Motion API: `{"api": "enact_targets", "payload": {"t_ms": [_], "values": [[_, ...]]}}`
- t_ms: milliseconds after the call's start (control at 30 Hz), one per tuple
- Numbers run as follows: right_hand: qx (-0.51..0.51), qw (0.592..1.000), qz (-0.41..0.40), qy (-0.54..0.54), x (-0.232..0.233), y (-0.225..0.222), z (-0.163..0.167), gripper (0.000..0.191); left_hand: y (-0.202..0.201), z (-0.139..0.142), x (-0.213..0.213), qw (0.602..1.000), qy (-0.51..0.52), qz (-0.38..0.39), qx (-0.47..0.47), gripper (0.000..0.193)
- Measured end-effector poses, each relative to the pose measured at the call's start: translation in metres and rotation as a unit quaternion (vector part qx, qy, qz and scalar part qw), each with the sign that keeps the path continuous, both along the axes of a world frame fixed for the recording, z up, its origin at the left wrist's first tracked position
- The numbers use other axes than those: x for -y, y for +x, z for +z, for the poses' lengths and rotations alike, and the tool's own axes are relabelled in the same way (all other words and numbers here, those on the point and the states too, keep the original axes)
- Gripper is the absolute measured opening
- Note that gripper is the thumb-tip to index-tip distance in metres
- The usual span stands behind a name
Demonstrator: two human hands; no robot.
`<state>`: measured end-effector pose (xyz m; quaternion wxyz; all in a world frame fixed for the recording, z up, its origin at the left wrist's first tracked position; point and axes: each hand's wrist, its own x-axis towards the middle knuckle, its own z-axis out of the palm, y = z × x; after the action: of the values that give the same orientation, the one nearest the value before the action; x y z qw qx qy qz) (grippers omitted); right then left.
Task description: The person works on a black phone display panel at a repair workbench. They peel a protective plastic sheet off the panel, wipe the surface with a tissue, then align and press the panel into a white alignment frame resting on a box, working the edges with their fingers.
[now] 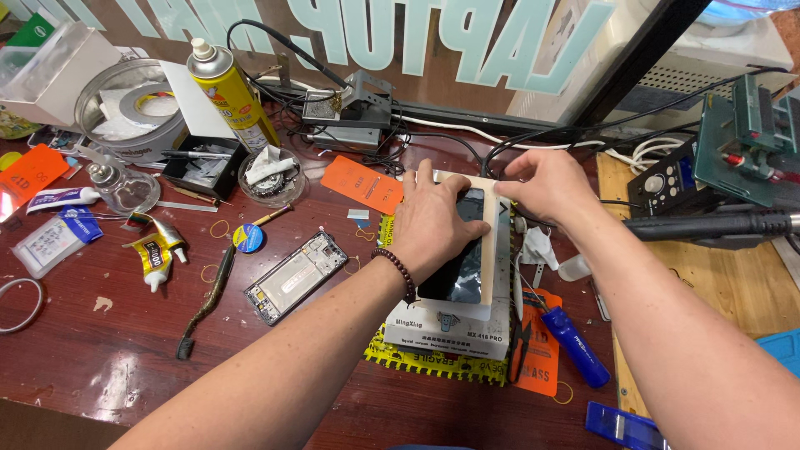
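Observation:
My left hand (435,223) lies flat on a black phone screen (458,279) that rests on a wooden block (488,275) atop a white box-shaped heating machine (450,327). A dark bead bracelet (398,268) is on that wrist. My right hand (546,185) grips the far end of the wooden block, fingers curled over its top edge. The machine stands on a yellow mat (433,363) with a toothed edge.
A bare phone frame (296,277) lies left of the machine on the red-brown table (108,333). Glue tubes (157,250), a yellow spray can (229,92), a round tin (129,108), orange tags (362,183), a blue-handled tool (579,346) and cables surround it. A soldering station (742,142) stands right.

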<state>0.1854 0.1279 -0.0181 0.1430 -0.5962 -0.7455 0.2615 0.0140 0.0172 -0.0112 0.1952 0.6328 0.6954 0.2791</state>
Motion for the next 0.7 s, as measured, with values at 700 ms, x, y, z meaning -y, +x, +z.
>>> {"api": "enact_targets", "payload": {"t_ms": [700], "values": [[-0.118,0.99,-0.048,-0.065,-0.005,0.007,-0.01,0.049,0.002,-0.004,-0.005,1.0,0.002,-0.015,0.016,0.066]]}}
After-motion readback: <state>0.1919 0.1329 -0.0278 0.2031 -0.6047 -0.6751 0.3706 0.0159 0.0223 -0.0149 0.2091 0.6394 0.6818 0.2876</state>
